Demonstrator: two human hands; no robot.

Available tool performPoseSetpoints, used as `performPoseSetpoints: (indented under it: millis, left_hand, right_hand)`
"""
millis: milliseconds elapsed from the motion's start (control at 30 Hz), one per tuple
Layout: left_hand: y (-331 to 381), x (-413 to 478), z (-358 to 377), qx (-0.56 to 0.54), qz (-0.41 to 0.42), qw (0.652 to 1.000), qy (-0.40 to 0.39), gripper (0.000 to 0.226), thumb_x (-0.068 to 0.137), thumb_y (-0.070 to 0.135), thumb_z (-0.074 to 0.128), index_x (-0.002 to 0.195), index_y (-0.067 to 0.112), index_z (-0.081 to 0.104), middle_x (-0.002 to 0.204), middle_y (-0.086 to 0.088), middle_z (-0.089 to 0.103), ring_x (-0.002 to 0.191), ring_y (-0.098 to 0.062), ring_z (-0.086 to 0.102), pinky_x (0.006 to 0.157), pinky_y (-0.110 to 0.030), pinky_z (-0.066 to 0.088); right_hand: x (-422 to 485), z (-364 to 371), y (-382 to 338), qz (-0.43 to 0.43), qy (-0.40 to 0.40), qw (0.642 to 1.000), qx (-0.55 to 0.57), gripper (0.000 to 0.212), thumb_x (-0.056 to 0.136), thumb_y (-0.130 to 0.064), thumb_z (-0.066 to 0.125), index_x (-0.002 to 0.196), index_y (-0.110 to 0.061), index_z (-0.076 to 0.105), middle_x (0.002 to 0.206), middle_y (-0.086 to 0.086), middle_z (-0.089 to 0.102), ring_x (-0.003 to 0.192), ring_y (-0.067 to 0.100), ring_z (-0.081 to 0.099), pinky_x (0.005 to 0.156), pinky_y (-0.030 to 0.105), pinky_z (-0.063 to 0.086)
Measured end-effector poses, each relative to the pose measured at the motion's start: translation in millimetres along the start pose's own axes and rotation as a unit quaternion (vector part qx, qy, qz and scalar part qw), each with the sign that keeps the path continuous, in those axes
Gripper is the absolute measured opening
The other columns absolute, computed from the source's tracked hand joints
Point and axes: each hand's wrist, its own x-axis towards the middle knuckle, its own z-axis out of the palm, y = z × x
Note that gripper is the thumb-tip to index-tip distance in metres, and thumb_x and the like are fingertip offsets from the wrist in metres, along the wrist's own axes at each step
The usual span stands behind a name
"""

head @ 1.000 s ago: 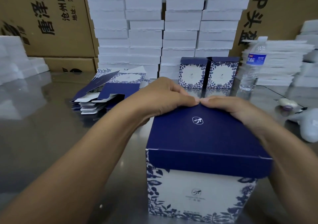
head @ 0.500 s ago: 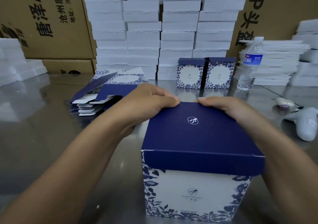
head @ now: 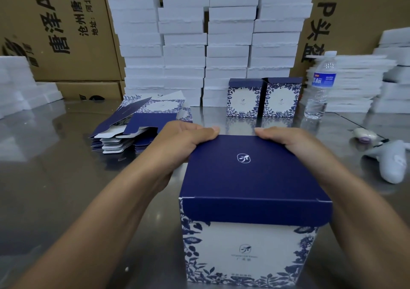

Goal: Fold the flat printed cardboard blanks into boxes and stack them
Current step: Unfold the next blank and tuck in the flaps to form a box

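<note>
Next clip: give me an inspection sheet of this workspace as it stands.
Surface: shiny metal table, reflective.
Job's things: navy-lidded floral cardboard box upright in front; pile of flat printed blanks at back left; two finished floral boxes side by side behind.
Clutter: clear plastic water bottle, grey handheld tool, small white-and-purple object, all at right.
Grippers: left hand and right hand each grip the lid's far edge.
Cables: thin dark cord-like strip beside the tool; unclear.
Surroundings: stacked white foam slabs; brown printed cartons behind.
</note>
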Motion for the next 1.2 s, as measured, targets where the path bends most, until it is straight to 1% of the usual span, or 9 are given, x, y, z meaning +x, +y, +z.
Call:
performPoseSetpoints:
  millis: [67,233,333,467,633,900,1000,1100,1200]
  left_hand:
    - [-2.3,1.2,-1.6,-0.005,0.004,1.000,0.013,0.030,0.086,0.029,0.064,0.081,-0.001,0.069,0.061,-0.007,0.064,0.047,-0.012,0.057,0.049,-0.018,0.046]
    - [-1.9,2.5,-2.6,0.013,0.024,0.999,0.019,0.037,0.089,0.027,0.062,0.055,0.015,0.058,0.050,0.001,0.059,0.040,-0.007,0.053,0.041,-0.012,0.039]
    - [-2.4,2.0,-2.7,0.011,0.023,0.999,0.024,0.034,0.089,0.029,0.062,0.059,0.012,0.059,0.053,0.000,0.060,0.042,-0.008,0.054,0.042,-0.011,0.040]
    - [-7.9,1.9,-1.4,-0.024,0.021,0.998,0.051,0.039,0.088,0.032,0.063,0.085,-0.007,0.063,0.068,-0.010,0.060,0.051,-0.013,0.055,0.047,-0.013,0.045]
    - [-9.6,-1.8,0.8,-0.024,0.033,0.995,0.087,0.032,0.090,0.031,0.061,0.071,0.007,0.051,0.056,-0.002,0.049,0.041,-0.005,0.046,0.042,-0.008,0.037]
    - [-8.4,-4.9,3.5,-0.050,0.063,0.990,0.113,0.043,0.090,0.025,0.062,0.055,0.011,0.040,0.042,0.006,0.045,0.035,0.000,0.042,0.039,-0.007,0.034]
    - [-8.1,-6.1,1.3,-0.022,0.092,0.988,0.121,0.029,0.085,0.027,0.066,0.063,0.011,0.054,0.051,0.011,0.058,0.046,0.003,0.053,0.048,-0.006,0.039]
    - [-2.8,-21.4,-12.3,0.051,0.184,0.976,0.104,0.019,0.071,0.037,0.076,0.079,0.024,0.064,0.081,0.014,0.068,0.076,0.001,0.063,0.074,-0.017,0.045]
    - [13.6,-47.0,-19.7,0.169,0.300,0.938,-0.028,0.025,0.069,0.054,0.072,0.086,0.035,0.067,0.091,0.015,0.070,0.091,-0.001,0.065,0.084,-0.017,0.046]
  right_hand:
    - [-1.7,0.7,-1.1,-0.005,0.005,1.000,-0.005,0.019,0.087,-0.018,0.061,0.070,-0.010,0.063,0.049,0.000,0.061,0.036,0.008,0.055,0.037,0.010,0.039]
    - [-1.8,3.1,-0.6,-0.018,0.024,1.000,0.006,0.021,0.087,-0.016,0.061,0.067,-0.010,0.064,0.045,-0.001,0.060,0.034,0.007,0.054,0.035,0.009,0.037]
    - [1.2,3.0,2.1,-0.040,0.066,0.997,-0.006,0.024,0.088,-0.017,0.060,0.065,-0.009,0.060,0.038,-0.003,0.052,0.030,0.005,0.046,0.033,0.008,0.031]
    - [4.1,0.9,6.6,-0.083,0.098,0.991,-0.036,0.033,0.090,-0.013,0.057,0.099,0.019,0.058,0.051,0.023,0.045,0.030,0.002,0.040,0.035,0.009,0.030]
    - [5.2,0.4,9.8,-0.103,0.106,0.988,-0.047,0.028,0.089,-0.017,0.061,0.064,-0.007,0.051,0.047,0.002,0.043,0.034,0.004,0.038,0.038,0.010,0.032]
    - [7.8,2.0,12.2,-0.115,0.102,0.988,-0.019,0.038,0.089,-0.017,0.061,0.056,-0.011,0.042,0.037,-0.007,0.041,0.031,0.002,0.036,0.036,0.009,0.031]
    - [9.3,1.1,13.7,-0.127,0.103,0.986,-0.023,0.041,0.088,-0.018,0.062,0.054,-0.012,0.040,0.036,-0.008,0.038,0.030,0.002,0.034,0.035,0.009,0.029]
    - [10.0,0.5,14.7,-0.137,0.105,0.985,-0.027,0.044,0.088,-0.018,0.062,0.052,-0.013,0.038,0.035,-0.009,0.036,0.031,0.002,0.032,0.035,0.010,0.028]
    - [10.6,1.5,14.5,-0.140,0.106,0.984,-0.027,0.045,0.088,-0.019,0.062,0.051,-0.013,0.038,0.036,-0.009,0.035,0.031,0.002,0.032,0.036,0.010,0.029]
